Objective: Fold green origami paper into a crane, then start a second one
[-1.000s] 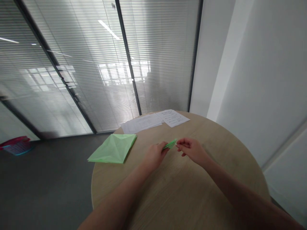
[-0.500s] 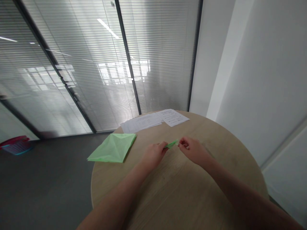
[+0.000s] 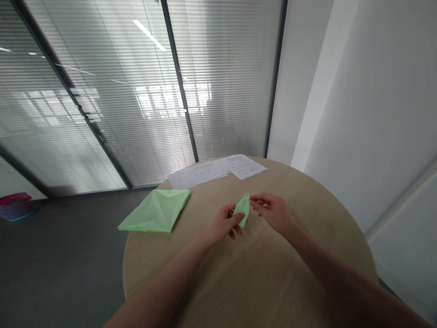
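Small folded green paper (image 3: 242, 208) above the round wooden table (image 3: 256, 278)
The left hand (image 3: 222, 224) pinches its lower part, thumb across it; whether the right hand (image 3: 274, 211) grips its upper tip, I cannot tell. It looks light and easily creased, best held gently by folded edges.

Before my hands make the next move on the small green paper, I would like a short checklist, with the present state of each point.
1. Left hand holds the small green paper: ok.
2. Right hand grips the paper's upper tip: cannot tell; the fingertips are at it, but contact is unclear.
3. Large green paper lies wholly on the table: not ok; its left corner sticks out past the edge.
4. White sheets lie apart from both hands: ok.
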Tool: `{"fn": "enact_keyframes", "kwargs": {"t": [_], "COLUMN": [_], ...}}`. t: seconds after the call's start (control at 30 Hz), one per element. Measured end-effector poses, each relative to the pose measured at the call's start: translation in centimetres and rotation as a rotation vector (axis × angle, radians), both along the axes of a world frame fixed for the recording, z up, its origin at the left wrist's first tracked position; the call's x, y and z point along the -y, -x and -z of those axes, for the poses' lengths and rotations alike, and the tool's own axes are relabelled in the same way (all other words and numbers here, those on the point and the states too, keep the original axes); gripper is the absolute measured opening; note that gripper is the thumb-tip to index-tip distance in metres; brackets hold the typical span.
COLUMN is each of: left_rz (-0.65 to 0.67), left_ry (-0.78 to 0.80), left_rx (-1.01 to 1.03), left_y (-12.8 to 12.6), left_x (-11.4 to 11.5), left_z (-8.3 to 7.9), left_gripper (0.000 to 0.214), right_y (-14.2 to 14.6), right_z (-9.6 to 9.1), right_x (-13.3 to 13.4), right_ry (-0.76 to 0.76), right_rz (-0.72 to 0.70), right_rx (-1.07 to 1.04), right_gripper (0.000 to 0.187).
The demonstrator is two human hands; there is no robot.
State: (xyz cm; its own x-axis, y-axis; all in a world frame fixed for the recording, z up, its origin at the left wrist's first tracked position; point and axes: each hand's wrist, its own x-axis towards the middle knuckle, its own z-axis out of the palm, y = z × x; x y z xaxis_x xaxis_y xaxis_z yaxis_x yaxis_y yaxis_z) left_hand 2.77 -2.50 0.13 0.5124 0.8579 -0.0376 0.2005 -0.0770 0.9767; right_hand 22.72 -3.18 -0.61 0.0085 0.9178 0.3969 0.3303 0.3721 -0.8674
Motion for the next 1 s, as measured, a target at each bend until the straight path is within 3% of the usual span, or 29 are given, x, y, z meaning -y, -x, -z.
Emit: {"fn": "enact_keyframes", "kwargs": {"t": [0.37, 0.63, 0.8, 1.0], "left_rz": [0.03, 0.03, 0.041, 0.036], "left_ry": [-0.03, -0.039, 0.005, 0.085], "left_rx": [-0.033, -0.046, -0.019, 0.053], "left_y": [-0.39, -0.46, -0.43, -0.31], "left_x": [0.46, 0.4, 0.49, 0.29], "left_z": [-0.02, 0.14, -0.01, 0.18], "left_gripper": [0.027, 0.023, 0.024, 0.028], "right_y": [0.02, 0.53, 0.78, 0.74], "right_z": [-0.38, -0.28, 0.21, -0.58], "right_x": [0.36, 0.08, -0.11, 0.0], "right_ry": [-0.016, 0.127, 0.116, 0.2], "right_rz": [0.047, -0.012, -0.015, -0.038], "right_rx": [0.002, -0.222, -0.277, -0.361], "right_gripper": [0.027, 0.03, 0.03, 0.045]}}
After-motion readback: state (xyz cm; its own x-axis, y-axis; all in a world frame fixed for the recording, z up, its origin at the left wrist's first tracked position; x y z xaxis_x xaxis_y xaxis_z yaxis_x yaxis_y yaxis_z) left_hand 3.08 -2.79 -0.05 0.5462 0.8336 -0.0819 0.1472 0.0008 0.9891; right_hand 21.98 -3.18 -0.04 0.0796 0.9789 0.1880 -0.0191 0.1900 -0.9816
